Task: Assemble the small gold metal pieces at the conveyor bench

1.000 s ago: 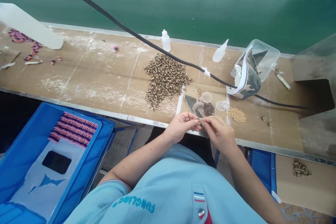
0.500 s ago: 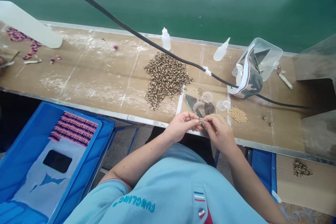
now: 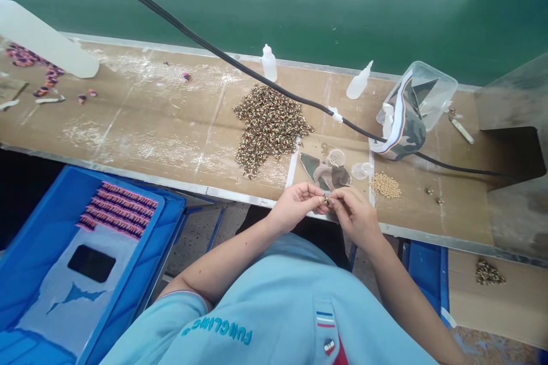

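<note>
A tiny brass-coloured piece [image 3: 326,201] is pinched between the fingertips of the left hand [image 3: 295,208] and the right hand [image 3: 355,218]. The hands are brought together at the edge of the wooden bench [image 3: 141,120], apparently because so small a piece needs both. A heap of small patterned pieces [image 3: 269,128] and a pile of golden beads [image 3: 385,185] are kept within near reach.

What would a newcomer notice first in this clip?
The big heap of brown-and-gold pieces in the middle of the bench stands out first. Below it, the left hand and right hand pinch a tiny metal piece at the bench's front edge. At lower left sits a blue crate with rows of pink strips.
</note>
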`<state>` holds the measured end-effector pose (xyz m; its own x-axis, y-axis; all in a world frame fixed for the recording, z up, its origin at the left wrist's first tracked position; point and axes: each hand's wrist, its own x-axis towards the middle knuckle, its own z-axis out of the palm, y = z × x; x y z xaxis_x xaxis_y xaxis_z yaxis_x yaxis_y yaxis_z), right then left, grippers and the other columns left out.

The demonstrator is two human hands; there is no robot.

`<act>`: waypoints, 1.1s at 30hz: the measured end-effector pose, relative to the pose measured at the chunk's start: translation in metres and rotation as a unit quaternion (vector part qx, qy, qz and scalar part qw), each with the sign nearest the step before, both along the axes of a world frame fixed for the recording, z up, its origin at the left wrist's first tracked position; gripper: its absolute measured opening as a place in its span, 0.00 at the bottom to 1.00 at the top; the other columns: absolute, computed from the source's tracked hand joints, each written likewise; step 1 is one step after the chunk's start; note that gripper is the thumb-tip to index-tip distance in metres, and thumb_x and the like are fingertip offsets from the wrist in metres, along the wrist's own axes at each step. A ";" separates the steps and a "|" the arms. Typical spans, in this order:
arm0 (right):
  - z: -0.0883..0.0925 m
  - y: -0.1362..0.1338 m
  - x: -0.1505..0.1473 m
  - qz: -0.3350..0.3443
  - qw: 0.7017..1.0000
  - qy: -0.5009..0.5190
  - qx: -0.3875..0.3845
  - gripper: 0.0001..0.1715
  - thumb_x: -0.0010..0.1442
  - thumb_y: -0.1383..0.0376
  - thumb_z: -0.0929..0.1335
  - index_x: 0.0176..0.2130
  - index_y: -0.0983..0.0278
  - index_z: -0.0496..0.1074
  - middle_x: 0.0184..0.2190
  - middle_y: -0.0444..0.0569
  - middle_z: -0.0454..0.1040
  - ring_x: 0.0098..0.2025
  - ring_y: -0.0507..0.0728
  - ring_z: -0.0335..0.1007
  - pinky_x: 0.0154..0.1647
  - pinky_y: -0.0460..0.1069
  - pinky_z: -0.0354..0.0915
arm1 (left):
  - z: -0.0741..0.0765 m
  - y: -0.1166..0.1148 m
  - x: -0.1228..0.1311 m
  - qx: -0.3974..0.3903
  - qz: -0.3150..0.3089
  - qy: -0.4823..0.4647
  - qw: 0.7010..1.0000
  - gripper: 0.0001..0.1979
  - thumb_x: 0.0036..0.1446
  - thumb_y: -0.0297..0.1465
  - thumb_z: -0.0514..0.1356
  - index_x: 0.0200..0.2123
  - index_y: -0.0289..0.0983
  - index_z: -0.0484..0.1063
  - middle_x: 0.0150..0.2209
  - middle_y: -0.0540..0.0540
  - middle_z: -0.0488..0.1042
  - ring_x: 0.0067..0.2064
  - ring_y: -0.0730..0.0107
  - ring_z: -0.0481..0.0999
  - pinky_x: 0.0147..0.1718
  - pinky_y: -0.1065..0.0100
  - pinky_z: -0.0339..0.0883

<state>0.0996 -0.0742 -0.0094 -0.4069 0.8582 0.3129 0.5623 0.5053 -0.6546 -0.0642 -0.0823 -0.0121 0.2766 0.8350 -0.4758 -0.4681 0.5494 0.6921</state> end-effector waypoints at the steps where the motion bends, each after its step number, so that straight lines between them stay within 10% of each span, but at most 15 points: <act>1: -0.001 -0.001 0.000 -0.007 1.000 0.005 0.001 0.06 0.63 0.68 0.62 0.34 0.61 0.66 0.31 0.47 0.72 0.33 0.53 0.70 0.33 0.47 0.67 | 0.000 0.000 0.000 0.003 0.002 0.002 1.000 0.20 0.38 0.38 0.71 0.29 0.32 0.68 0.21 0.49 0.75 0.25 0.74 0.75 0.30 0.71 0.69; 15: -0.002 -0.020 -0.011 -0.092 0.990 0.102 -0.036 0.05 0.61 0.67 0.65 0.34 0.60 0.71 0.32 0.46 0.75 0.33 0.53 0.73 0.32 0.48 0.71 | -0.015 -0.018 0.007 0.176 0.070 0.078 0.979 0.12 0.50 0.36 0.65 0.32 0.34 0.69 0.30 0.48 0.76 0.33 0.73 0.77 0.38 0.68 0.73; 25: -0.011 -0.029 -0.007 -0.107 0.983 0.136 -0.053 0.05 0.60 0.67 0.66 0.38 0.60 0.72 0.35 0.47 0.75 0.34 0.53 0.74 0.32 0.48 0.73 | -0.021 -0.025 0.001 0.429 0.104 0.267 0.857 0.05 0.57 0.25 0.57 0.35 0.37 0.72 0.35 0.44 0.77 0.39 0.71 0.77 0.38 0.69 0.72; 33: -0.008 -0.028 -0.007 -0.099 0.991 0.084 0.004 0.12 0.61 0.69 0.65 0.43 0.59 0.73 0.38 0.50 0.77 0.37 0.54 0.75 0.38 0.50 0.73 | -0.011 -0.020 0.008 0.166 0.075 0.156 0.971 0.11 0.48 0.36 0.66 0.30 0.35 0.70 0.32 0.46 0.76 0.35 0.70 0.76 0.41 0.66 0.71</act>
